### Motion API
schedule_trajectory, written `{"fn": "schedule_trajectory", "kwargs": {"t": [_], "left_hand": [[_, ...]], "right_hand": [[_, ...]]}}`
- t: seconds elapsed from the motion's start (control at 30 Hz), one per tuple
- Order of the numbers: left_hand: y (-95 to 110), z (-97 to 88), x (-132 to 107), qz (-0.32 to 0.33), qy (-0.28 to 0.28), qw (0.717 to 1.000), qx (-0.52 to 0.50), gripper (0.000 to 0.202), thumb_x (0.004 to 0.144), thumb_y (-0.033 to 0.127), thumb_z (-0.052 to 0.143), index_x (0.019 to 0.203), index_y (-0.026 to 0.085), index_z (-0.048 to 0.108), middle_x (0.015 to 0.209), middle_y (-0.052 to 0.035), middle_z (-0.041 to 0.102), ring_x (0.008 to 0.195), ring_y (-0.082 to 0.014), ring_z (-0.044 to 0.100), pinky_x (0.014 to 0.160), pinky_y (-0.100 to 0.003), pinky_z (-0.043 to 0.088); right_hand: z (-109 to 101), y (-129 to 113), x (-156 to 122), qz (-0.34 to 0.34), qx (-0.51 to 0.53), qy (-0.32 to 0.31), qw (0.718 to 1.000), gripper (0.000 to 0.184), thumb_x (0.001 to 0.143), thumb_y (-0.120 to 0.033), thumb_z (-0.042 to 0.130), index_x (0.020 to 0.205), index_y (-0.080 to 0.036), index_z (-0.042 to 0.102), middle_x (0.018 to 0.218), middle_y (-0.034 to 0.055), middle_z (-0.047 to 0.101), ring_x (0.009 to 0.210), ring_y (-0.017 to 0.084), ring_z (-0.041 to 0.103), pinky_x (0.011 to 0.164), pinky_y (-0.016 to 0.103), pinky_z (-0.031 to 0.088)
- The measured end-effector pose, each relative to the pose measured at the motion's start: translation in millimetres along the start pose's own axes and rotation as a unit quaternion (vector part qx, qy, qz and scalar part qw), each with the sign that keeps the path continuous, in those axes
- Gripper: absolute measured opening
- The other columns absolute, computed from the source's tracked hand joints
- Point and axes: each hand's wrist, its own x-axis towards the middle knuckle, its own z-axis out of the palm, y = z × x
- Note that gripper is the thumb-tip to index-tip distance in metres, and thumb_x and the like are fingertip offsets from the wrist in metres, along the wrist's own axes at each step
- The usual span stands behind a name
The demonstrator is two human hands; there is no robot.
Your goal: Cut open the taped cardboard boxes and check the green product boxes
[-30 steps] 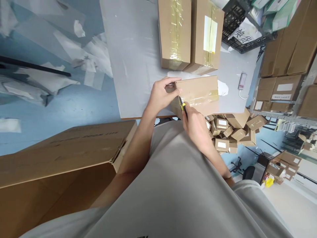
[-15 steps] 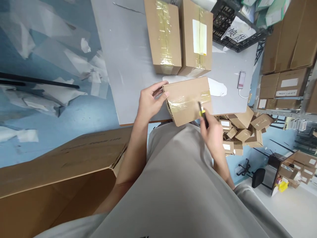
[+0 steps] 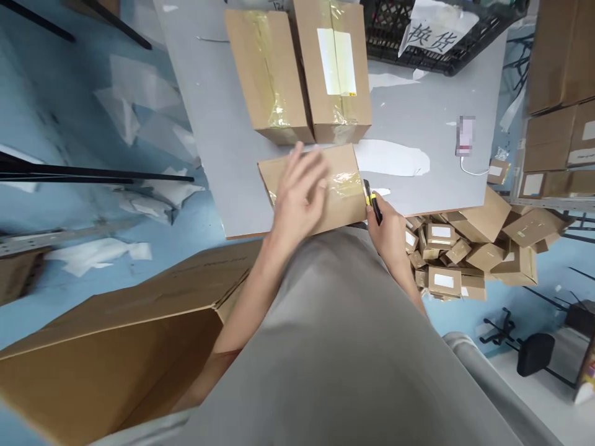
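Note:
A small taped cardboard box [image 3: 341,204] lies at the table's near edge, close against my body. Over its left half is my left hand [image 3: 301,195], fingers spread and blurred by motion, gripping nothing; whether it touches the cardboard I cannot tell. At the box's right end my right hand [image 3: 387,223] is closed around a black and yellow utility knife [image 3: 373,201], its tip pointing up and away from me. Clear tape shines on the box's top face.
Two larger taped boxes [image 3: 274,74] stand behind on the grey table [image 3: 209,136], near a black crate [image 3: 395,37]. White paper [image 3: 395,158] and a cabled device [image 3: 465,136] lie to the right. A big open carton [image 3: 153,353] is at lower left; piled boxes [image 3: 465,248] at right.
My left hand has left the box's left edge and moved right over its top. The knife has moved from above the box to its right end. The view has shifted.

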Motion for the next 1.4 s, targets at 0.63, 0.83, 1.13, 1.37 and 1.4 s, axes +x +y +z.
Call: {"fn": "schedule_trajectory", "kwargs": {"t": [0.63,0.83,1.13,1.37,1.4], "left_hand": [[23,59.6,-1,-0.010,-0.016,0.997,0.069,0.040,0.116,0.054,0.055,0.147,0.037,0.074,0.167,-0.0055,0.067,0.169,-0.0336,0.047,0.142,-0.071,0.030],[22,61.7,-1,-0.011,-0.010,0.998,0.056,0.042,0.115,0.057,0.056,0.149,0.038,0.073,0.166,-0.0048,0.067,0.169,-0.0346,0.047,0.143,-0.071,0.028],[19,63.1,-2,-0.011,-0.013,1.000,0.024,0.043,0.113,0.059,0.059,0.150,0.042,0.072,0.167,-0.0022,0.067,0.170,-0.0349,0.045,0.144,-0.071,0.025],[17,63.0,-3,-0.008,-0.017,1.000,-0.006,0.045,0.112,0.063,0.060,0.151,0.044,0.071,0.170,-0.0005,0.064,0.172,-0.0351,0.043,0.146,-0.070,0.022],[18,63.2,-3,-0.010,-0.017,1.000,-0.011,0.046,0.112,0.064,0.059,0.151,0.043,0.071,0.170,-0.0008,0.064,0.172,-0.0351,0.043,0.146,-0.070,0.021]], "right_hand": [[-10,13,28,-0.049,0.015,-0.090,0.995,0.054,0.115,-0.025,0.040,0.165,-0.017,0.059,0.135,0.0187,0.080,0.120,0.035,0.079,0.106,0.049,0.063],[-4,1,26,-0.030,-0.012,-0.084,0.996,0.057,0.116,-0.025,0.037,0.170,-0.015,0.053,0.144,0.0229,0.076,0.121,0.035,0.080,0.105,0.050,0.064],[7,-4,21,0.017,-0.049,-0.056,0.997,0.060,0.119,-0.031,0.035,0.176,-0.013,0.044,0.133,0.0252,0.079,0.112,0.036,0.082,0.099,0.050,0.066],[4,-19,15,0.012,-0.067,-0.044,0.997,0.057,0.120,-0.029,0.037,0.174,-0.018,0.048,0.132,0.0212,0.079,0.114,0.034,0.082,0.100,0.048,0.066],[5,-21,15,0.015,-0.071,-0.041,0.996,0.056,0.120,-0.028,0.036,0.174,-0.018,0.048,0.130,0.0214,0.079,0.113,0.034,0.082,0.100,0.048,0.066]]}}
